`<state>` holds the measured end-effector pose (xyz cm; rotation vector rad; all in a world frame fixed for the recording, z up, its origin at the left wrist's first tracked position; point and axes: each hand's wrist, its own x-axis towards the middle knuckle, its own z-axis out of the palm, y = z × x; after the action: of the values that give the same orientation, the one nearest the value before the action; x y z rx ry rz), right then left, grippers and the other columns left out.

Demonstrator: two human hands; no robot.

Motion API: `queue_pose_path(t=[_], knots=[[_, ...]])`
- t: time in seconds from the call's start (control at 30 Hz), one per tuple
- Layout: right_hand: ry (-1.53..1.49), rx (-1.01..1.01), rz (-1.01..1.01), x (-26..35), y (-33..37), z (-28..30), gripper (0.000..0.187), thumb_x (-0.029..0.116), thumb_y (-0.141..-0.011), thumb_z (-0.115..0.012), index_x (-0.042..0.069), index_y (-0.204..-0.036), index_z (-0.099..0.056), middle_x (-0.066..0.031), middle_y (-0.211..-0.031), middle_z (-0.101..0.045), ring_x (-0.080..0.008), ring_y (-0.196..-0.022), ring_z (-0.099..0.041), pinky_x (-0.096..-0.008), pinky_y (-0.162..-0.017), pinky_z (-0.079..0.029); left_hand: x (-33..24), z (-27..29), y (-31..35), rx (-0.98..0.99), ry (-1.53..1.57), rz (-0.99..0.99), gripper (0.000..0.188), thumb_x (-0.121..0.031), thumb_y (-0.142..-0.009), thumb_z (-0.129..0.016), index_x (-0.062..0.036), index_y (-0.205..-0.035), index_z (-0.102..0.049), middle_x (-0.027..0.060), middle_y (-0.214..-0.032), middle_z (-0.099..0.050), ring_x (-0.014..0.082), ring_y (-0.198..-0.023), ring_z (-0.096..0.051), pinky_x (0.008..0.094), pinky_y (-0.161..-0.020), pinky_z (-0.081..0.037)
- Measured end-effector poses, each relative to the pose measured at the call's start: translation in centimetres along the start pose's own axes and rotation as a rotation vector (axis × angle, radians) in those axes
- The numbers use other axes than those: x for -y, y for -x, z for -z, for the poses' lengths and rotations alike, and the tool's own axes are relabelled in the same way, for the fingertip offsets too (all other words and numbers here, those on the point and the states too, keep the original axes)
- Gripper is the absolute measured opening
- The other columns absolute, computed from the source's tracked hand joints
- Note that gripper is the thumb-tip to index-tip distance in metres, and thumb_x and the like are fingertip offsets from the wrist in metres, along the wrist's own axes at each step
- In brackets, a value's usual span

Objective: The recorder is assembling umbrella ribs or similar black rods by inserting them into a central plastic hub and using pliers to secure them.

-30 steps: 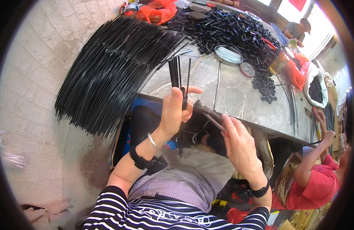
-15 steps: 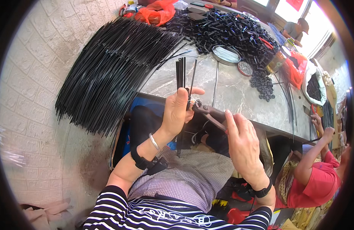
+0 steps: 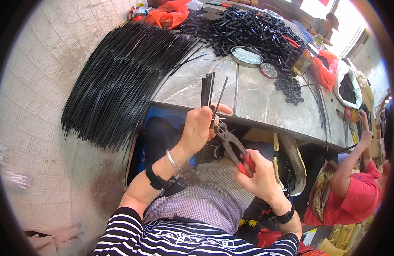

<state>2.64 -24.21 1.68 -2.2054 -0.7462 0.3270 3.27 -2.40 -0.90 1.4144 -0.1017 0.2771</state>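
Observation:
My left hand [image 3: 198, 129] is closed around a few thin black rods [image 3: 207, 90], which stand upright from the fist; one rod leans apart to the right. My right hand [image 3: 262, 177] grips the red handles of a pair of end-cutting pincers [image 3: 229, 140]. The pincers' jaws meet thin, shiny wire ends beside my left fingers, at a small black piece on the rods. My fingers partly hide that piece. Both hands are in front of the table's near edge, above my lap and checked apron [image 3: 197, 187].
On the grey marbled table [image 3: 188, 87] lie a big sheaf of black rods [image 3: 120, 81] at left and a heap of short black tubes [image 3: 252, 32] behind. A round tin of pale sticks [image 3: 247, 56] stands before the heap. A person in red [image 3: 354, 192] works at right.
My right hand has moved down and closed round the pincers' handles, which now point down more steeply. The rods have shifted slightly right and tilt more.

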Motion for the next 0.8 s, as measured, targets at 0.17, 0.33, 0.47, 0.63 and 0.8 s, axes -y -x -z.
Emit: queue_pose_path(t=[0.17, 0.33, 0.47, 0.63, 0.8], knots=[[0.219, -0.211, 0.263, 0.3, 0.0, 0.6, 0.047, 0.003, -0.077, -0.068, -0.002, -0.120, -0.051, -0.0167, -0.095, -0.053, -0.0326, -0.082, -0.057, -0.0383, -0.069, -0.049, -0.2, 0.5, 0.6, -0.032, 0.001, 0.020, 0.091, -0.076, -0.083, -0.033, 0.0085, -0.107, -0.059, -0.0060, -0.056, -0.051, -0.0008, -0.045, -0.039, 0.0148, -0.040, -0.027], [-0.411, 0.269, -0.097, 0.2, 1.8, -0.2, 0.025, 0.007, -0.078, -0.070, -0.002, -0.097, -0.056, -0.0017, -0.054, -0.050, -0.0093, -0.042, -0.047, -0.0260, -0.042, -0.038, -0.6, 0.0, 1.0, 0.043, 0.057, -0.011, 0.095, -0.078, -0.080, -0.034, 0.0087, -0.109, -0.058, -0.0080, -0.053, -0.048, -0.0019, -0.045, -0.040, 0.0137, -0.040, -0.027], [-0.057, -0.079, 0.052, 0.0, 1.0, -0.5, 0.036, 0.010, -0.071, -0.076, -0.001, -0.099, -0.056, 0.0017, -0.059, -0.052, -0.0076, -0.049, -0.050, -0.0258, -0.047, -0.041, -0.9, 0.2, 1.1, 0.050, 0.029, -0.001, 0.096, -0.079, -0.079, -0.036, 0.0096, -0.109, -0.058, -0.0094, -0.052, -0.045, -0.0028, -0.045, -0.039, 0.0135, -0.041, -0.025], [-0.066, 0.047, 0.217, -0.7, -0.2, 0.4, 0.044, 0.010, -0.074, -0.071, 0.001, -0.114, -0.056, -0.0046, -0.076, -0.057, -0.0138, -0.067, -0.056, -0.0281, -0.063, -0.044, -0.6, 0.8, 1.2, 0.028, -0.006, -0.023, 0.095, -0.077, -0.082, -0.034, 0.0113, -0.105, -0.059, -0.0093, -0.050, -0.042, -0.0024, -0.043, -0.035, 0.0154, -0.040, -0.023], [-0.538, 0.560, -0.266, 1.1, -0.2, 1.8, 0.025, 0.008, -0.085, -0.063, -0.003, -0.106, -0.056, -0.0080, -0.063, -0.056, -0.0187, -0.052, -0.054, -0.0301, -0.051, -0.044, -1.2, 1.0, 1.2, 0.002, 0.047, -0.003, 0.097, -0.079, -0.080, -0.035, 0.0117, -0.104, -0.059, -0.0084, -0.051, -0.044, -0.0015, -0.044, -0.039, 0.0145, -0.040, -0.026]])
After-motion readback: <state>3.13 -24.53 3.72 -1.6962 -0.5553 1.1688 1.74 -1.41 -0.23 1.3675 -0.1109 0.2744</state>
